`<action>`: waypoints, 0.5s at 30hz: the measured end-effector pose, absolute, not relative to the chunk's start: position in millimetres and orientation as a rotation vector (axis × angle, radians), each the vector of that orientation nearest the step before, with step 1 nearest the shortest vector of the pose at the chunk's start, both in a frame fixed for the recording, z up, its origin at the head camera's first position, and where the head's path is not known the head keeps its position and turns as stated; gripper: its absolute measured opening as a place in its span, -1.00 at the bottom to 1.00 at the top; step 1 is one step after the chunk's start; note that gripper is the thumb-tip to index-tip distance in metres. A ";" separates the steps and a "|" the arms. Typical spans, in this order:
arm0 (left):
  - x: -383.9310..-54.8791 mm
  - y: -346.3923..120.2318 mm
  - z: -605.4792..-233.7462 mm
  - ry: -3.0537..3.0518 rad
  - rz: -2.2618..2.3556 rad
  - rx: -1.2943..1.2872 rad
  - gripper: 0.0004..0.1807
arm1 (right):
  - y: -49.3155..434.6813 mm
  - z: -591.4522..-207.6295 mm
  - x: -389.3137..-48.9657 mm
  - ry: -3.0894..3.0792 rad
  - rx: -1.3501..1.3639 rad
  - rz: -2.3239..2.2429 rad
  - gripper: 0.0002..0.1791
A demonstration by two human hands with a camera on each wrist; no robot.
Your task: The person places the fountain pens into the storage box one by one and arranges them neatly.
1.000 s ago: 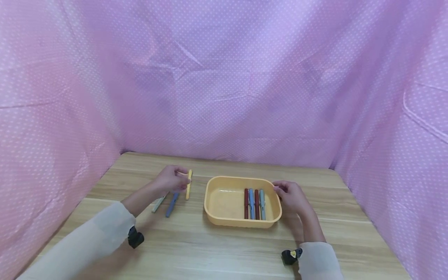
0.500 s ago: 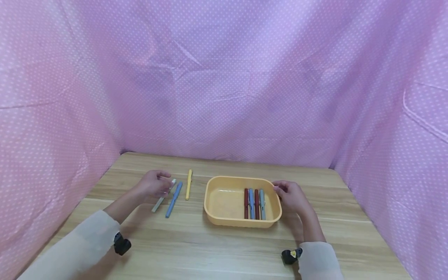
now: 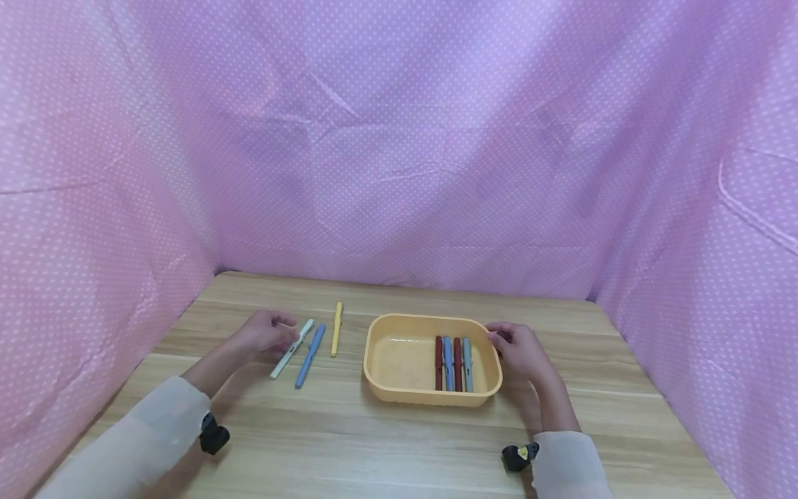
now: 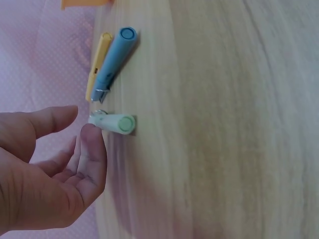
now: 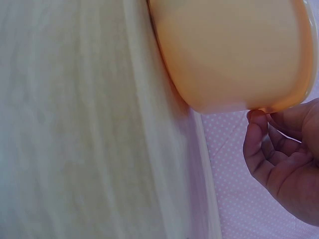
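My left hand (image 3: 267,334) is beside a pale green pen (image 3: 291,348) on the table. In the left wrist view its thumb and fingers stand apart, with a fingertip right at the side of the pale green pen (image 4: 115,123). A blue pen (image 3: 309,356) lies just to the right, and a yellow pen (image 3: 337,329) lies beyond that. My right hand (image 3: 520,352) pinches the right rim of a yellow plastic tray (image 3: 399,396); the right wrist view shows thumb and fingertips meeting at the tray's edge (image 5: 224,104).
Inside the tray, on its right side, lie two dark red pens (image 3: 439,364), a blue pen (image 3: 449,364) and a grey-green pen (image 3: 467,364) side by side. Pink dotted cloth (image 3: 399,173) hangs around the back and sides of the wooden table (image 3: 374,450).
My left hand has moved from the yellow pen leftward, across the blue pen, to the pale green pen. The yellow pen stays on the table. The right hand and tray have not moved.
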State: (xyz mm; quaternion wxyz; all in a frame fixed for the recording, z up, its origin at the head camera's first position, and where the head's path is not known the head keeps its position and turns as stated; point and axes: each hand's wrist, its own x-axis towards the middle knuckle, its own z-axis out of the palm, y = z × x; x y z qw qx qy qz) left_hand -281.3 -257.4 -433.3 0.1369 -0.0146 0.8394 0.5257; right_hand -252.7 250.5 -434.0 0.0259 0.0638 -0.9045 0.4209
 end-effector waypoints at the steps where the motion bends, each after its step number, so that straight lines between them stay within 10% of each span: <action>1: -281.7 -258.1 -434.8 2.425 1.524 -0.037 -0.40 | 250.7 -434.3 -252.8 -2.796 0.200 1.300 -0.71; 15: -288.7 -260.2 -446.2 2.468 1.385 -0.048 -0.34 | 250.8 -434.3 -252.5 -2.786 0.212 1.323 -0.71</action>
